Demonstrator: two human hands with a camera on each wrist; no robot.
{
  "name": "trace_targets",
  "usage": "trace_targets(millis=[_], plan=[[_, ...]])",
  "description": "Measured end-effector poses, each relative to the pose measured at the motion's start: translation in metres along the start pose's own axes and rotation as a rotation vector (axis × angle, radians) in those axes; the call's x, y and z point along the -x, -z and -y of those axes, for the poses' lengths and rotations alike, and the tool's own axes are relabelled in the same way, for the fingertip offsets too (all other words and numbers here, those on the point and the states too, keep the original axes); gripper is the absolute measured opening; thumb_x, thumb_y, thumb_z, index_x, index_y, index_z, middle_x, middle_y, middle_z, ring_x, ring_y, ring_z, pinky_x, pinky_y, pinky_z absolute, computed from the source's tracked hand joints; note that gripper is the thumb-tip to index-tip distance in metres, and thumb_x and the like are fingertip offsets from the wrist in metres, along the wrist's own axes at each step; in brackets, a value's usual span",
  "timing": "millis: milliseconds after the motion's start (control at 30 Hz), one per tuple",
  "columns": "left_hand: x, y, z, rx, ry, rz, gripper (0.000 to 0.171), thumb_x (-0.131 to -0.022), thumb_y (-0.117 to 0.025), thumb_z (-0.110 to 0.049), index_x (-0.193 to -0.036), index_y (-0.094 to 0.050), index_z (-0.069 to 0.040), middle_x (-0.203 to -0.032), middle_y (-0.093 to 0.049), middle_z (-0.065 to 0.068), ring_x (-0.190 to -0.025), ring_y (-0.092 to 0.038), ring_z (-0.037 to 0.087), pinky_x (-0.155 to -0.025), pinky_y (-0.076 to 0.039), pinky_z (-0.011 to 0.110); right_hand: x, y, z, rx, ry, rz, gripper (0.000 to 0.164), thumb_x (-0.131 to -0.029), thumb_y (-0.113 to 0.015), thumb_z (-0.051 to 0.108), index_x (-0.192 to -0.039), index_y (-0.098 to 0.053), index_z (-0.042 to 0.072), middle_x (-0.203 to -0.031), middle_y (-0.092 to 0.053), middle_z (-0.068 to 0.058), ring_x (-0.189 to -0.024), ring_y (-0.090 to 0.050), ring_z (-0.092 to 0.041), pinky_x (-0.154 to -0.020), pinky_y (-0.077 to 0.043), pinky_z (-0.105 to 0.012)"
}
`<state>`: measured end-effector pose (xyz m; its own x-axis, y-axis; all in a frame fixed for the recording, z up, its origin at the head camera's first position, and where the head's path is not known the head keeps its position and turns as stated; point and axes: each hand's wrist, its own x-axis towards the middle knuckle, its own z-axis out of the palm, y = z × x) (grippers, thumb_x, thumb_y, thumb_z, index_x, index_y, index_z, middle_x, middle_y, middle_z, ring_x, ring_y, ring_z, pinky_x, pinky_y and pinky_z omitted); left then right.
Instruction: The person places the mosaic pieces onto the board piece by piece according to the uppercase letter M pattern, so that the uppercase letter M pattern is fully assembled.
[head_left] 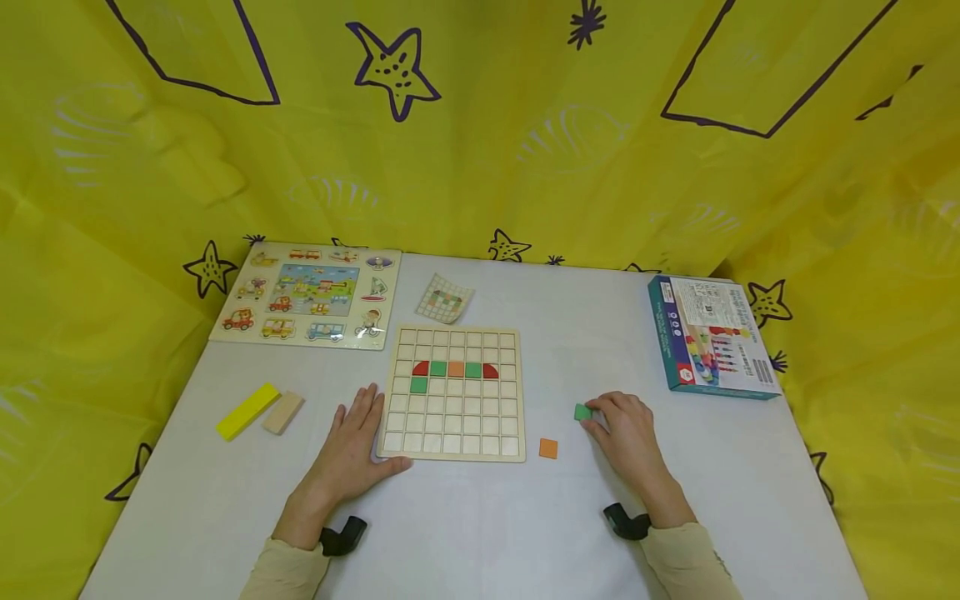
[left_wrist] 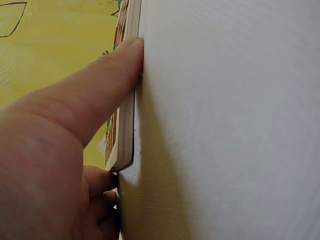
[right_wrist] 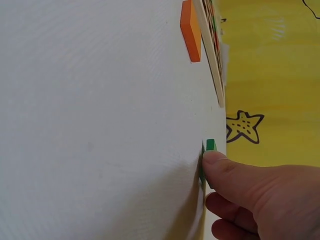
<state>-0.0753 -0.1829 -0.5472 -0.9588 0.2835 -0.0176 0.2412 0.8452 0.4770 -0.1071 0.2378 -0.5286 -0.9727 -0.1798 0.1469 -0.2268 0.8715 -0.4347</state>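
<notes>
A wooden grid board [head_left: 453, 425] lies flat on the white table. Along one row sit a red quarter-round tile [head_left: 421, 368], a green, an orange and a green tile, then another red quarter-round [head_left: 491, 371]; one green tile [head_left: 418, 385] is a row below at the left. My left hand [head_left: 355, 450] rests at the board's lower-left corner, fingers straight along its side and thumb [left_wrist: 110, 75] against the front edge. To the right of the board, my right hand [head_left: 626, 433] pinches a green square tile [head_left: 582, 412] between thumb and fingers. An orange square tile [head_left: 548, 448] lies between board and right hand.
Behind the board lies a small pattern card [head_left: 446, 298]. A picture puzzle board [head_left: 311, 296] is at the back left, with a yellow block [head_left: 248, 412] and a plain wooden block [head_left: 283, 412] in front of it. At the back right stands a boxed toy [head_left: 714, 336].
</notes>
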Motion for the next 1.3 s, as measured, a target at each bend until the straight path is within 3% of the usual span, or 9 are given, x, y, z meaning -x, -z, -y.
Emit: trace_targets(millis=[400,633,1300], plan=[[0.000,0.000,0.000,-0.007,-0.005,-0.001,0.112,-0.077,-0.075,-0.058,-0.150,-0.024,0.009,-0.159,-0.014,0.021,-0.146,-0.009,0.035,-0.113,-0.007,0.058,-0.005,0.002,0.001,-0.019,0.013,-0.003,0.028,-0.082,-0.080,0.010,-0.105,-0.071,-0.002,-0.104,-0.069,-0.015,-0.101,-0.055,-0.034,-0.099,-0.032,-0.056],[0.000,-0.001,0.000,-0.007,0.000,-0.003,0.111,-0.076,-0.075,-0.058,-0.150,-0.025,0.009,-0.159,-0.014,0.021,-0.146,-0.009,0.035,-0.113,-0.007,0.058,-0.016,-0.003,0.010,-0.039,0.072,-0.022,0.025,-0.082,-0.080,0.010,-0.102,-0.072,-0.001,-0.101,-0.070,-0.014,-0.098,-0.057,-0.034,-0.098,-0.033,-0.054],[0.000,0.000,-0.001,-0.010,0.000,-0.003,0.111,-0.076,-0.076,-0.057,-0.149,-0.025,0.009,-0.159,-0.014,0.022,-0.146,-0.010,0.036,-0.113,-0.008,0.058,-0.075,-0.026,0.079,-0.050,0.239,0.023,0.021,-0.082,-0.080,0.016,-0.099,-0.075,0.005,-0.099,-0.071,-0.005,-0.097,-0.058,-0.026,-0.097,-0.036,-0.047]])
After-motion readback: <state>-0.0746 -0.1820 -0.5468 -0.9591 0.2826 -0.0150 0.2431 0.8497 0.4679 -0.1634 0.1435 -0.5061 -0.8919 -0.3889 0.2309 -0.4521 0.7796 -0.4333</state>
